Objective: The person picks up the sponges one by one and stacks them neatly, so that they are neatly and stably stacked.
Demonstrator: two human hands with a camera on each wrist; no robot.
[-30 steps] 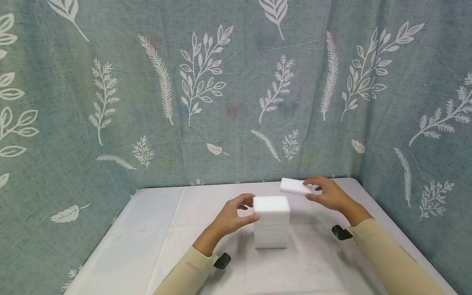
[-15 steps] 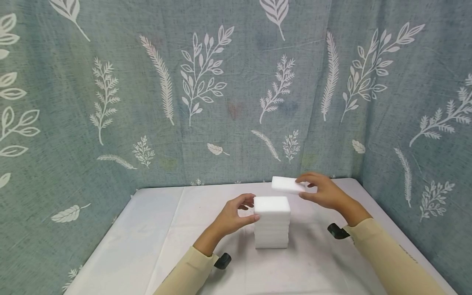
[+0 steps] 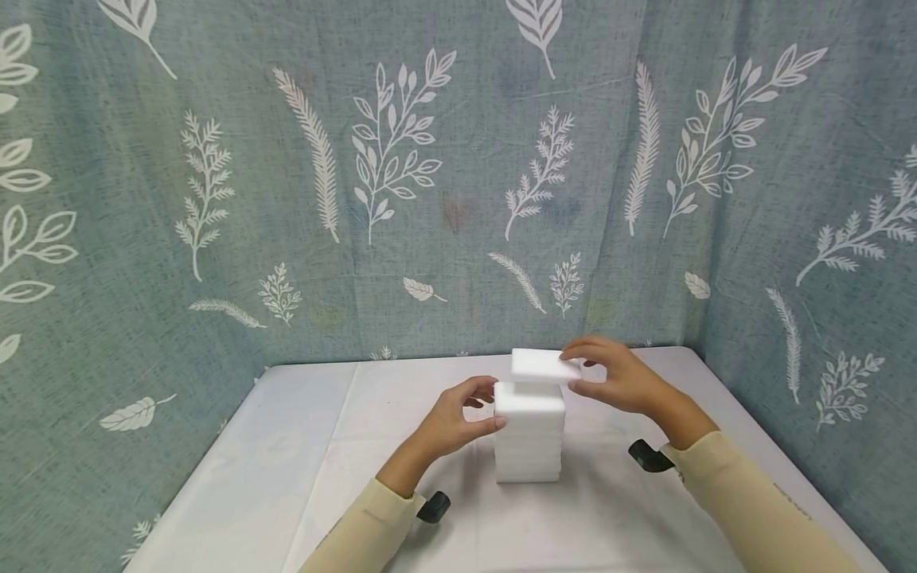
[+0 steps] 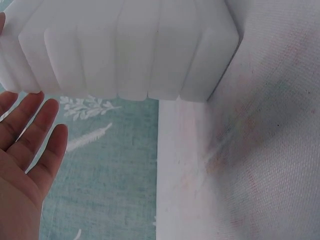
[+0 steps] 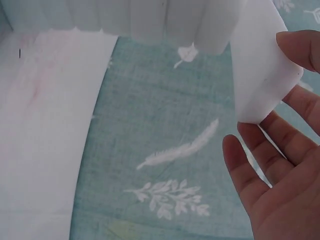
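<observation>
A stack of white melamine sponges [image 3: 528, 446] stands upright on the white-covered table. My left hand [image 3: 451, 418] holds the stack lightly near its top left side, thumb at the front edge and fingertips at the back edge. In the left wrist view, the fingertips [image 4: 34, 100] meet the edge of the upper sponges. My right hand [image 3: 618, 378] pinches one more white sponge [image 3: 540, 364] by its right end, thumb on one side and fingers on the other. That sponge hovers slightly tilted over the back of the stack's top; the right wrist view shows it angled away from the top sponge.
The white tablecloth [image 3: 315, 493] spreads around the stack. Blue-green cloth with white leaf prints [image 3: 458, 183] hangs behind the table and along both sides. Small dark wrist cameras [image 3: 433, 507] sit under the beige sleeves [image 3: 759, 501].
My right hand has carried its sponge leftward from the right of the stack to over its top. The left hand has stayed at the stack's left side.
</observation>
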